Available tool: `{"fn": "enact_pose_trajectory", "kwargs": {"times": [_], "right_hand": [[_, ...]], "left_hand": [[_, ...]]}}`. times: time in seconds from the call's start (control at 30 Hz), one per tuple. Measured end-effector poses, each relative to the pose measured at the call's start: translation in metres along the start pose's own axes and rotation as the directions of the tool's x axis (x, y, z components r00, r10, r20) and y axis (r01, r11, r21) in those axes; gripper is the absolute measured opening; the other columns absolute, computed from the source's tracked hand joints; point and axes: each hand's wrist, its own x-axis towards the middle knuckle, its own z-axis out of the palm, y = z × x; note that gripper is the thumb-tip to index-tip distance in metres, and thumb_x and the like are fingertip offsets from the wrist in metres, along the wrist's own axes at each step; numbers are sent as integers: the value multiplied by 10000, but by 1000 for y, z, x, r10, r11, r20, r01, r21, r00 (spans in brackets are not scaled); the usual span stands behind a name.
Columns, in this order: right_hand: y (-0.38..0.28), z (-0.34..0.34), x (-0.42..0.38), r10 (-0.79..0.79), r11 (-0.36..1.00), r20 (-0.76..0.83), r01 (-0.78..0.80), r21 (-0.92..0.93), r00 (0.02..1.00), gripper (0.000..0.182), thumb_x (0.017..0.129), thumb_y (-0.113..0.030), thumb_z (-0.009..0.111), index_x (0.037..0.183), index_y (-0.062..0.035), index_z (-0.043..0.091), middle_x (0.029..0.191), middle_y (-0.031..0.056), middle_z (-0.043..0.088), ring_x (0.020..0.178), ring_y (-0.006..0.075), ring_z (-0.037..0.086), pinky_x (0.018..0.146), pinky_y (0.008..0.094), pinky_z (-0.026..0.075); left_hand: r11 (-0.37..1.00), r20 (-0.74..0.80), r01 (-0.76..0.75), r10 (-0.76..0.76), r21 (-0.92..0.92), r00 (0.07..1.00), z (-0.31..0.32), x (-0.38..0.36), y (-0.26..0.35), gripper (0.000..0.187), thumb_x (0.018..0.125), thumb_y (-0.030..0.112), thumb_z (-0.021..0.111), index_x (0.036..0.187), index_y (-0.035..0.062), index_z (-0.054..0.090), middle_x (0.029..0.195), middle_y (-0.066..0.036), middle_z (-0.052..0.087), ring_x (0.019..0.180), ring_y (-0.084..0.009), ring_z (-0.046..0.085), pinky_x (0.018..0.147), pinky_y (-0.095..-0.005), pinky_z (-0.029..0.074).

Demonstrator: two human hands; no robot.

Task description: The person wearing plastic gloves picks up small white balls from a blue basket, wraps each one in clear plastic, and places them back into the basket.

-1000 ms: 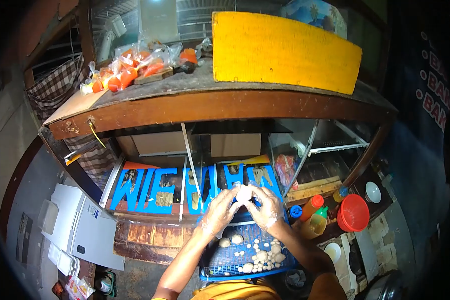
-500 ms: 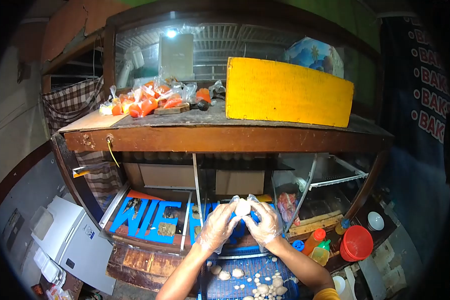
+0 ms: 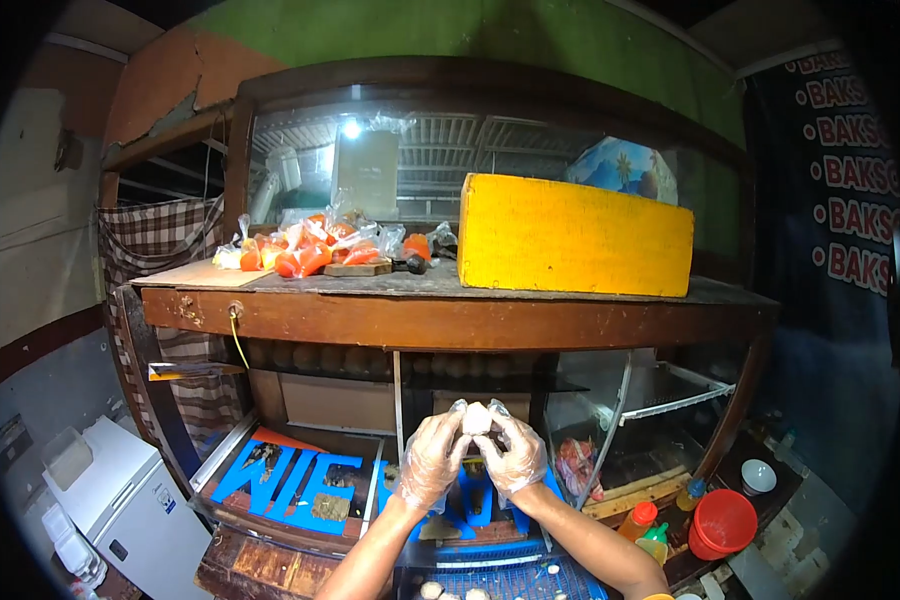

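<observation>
The person's left hand [image 3: 431, 462] and right hand [image 3: 514, 456] share a snug fingertip grip on a pale lump [image 3: 477, 418], held up near a blue basket [image 3: 510, 574] containing other lumps [image 3: 476, 594]. Clear bags [image 3: 305, 260] with orange contents lie on the worktop [image 3: 425, 282].

The left forearm [image 3: 375, 552] and right forearm [image 3: 592, 543] reach from near to far, slanting inward. The gloved left hand [image 3: 429, 462] and right hand [image 3: 515, 460] face each other, close together, fingers bent; whether the thumbs touch is hard to tell.

Glossy clear plastic covers the hands [image 3: 430, 462], the pale lump [image 3: 477, 419] looks matt, the counter edge [image 3: 450, 323] scuffed wood
</observation>
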Motion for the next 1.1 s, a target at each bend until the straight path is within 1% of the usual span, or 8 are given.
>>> {"fn": "enact_pose_trajectory", "kwargs": {"times": [0.07,0.2,0.4,0.53,0.8,0.87,0.97,1.1], "right_hand": [[8,10,2,-11,1000,-26,11,0,1000,416,839,-142,872,1214,-40,723,1192,201,767,1007,340,770,863,410,629],[28,33,5,18,1000,-69,-19,-11,997,399,857,-177,845,1211,-45,717,1104,197,773,976,391,745,870,478,599],[45,52,12,77,994,-96,-84,-70,992,410,852,-203,849,1218,-65,727,1014,185,779,924,399,743,828,485,594],[52,60,15,43,997,-173,-52,-52,984,398,837,-218,864,1195,-82,759,992,183,785,893,405,744,808,481,596],[50,66,27,57,997,-201,-68,-46,978,331,825,-190,869,1121,-57,802,997,217,780,895,407,750,815,490,600],[48,68,29,58,997,-207,-69,-43,977,315,827,-183,865,1107,-51,807,999,226,778,898,410,751,821,491,600],[46,70,29,86,996,-191,-91,-20,978,292,834,-175,853,1088,-37,813,1015,225,781,926,412,756,853,486,603],[46,69,32,42,998,-142,-50,-48,989,258,862,-149,805,1089,-28,816,1078,224,780,973,405,760,900,481,602]], "left_hand": [[999,-21,-33,34,27,999,7,2,-11,439,865,44,809,1271,-14,649,1217,-226,719,1080,-415,696,947,-468,575],[997,-49,-21,24,77,999,27,2,-37,440,870,65,795,1280,-4,653,1196,-225,720,1077,-420,686,963,-481,558],[995,-76,-20,27,94,997,46,6,-59,442,903,97,766,1322,27,645,1320,-196,695,1186,-403,658,1111,-511,488],[992,-112,-32,46,126,993,52,7,-64,453,905,87,753,1339,31,637,1314,-198,693,1178,-409,659,1102,-532,486],[975,-203,-1,47,220,978,64,10,-71,471,892,95,735,1350,61,635,1210,-164,713,1122,-375,670,1093,-580,478],[981,-259,27,24,191,965,65,13,-69,432,874,69,733,1298,46,657,1173,-201,707,1079,-426,659,1067,-569,483],[979,-307,34,30,199,951,64,19,-66,410,855,58,733,1262,53,683,1134,-197,720,1034,-428,666,1021,-565,504],[979,-286,53,5,196,958,60,25,-62,366,845,49,729,1211,70,714,1097,-191,735,1001,-420,678,954,-544,537]]}}
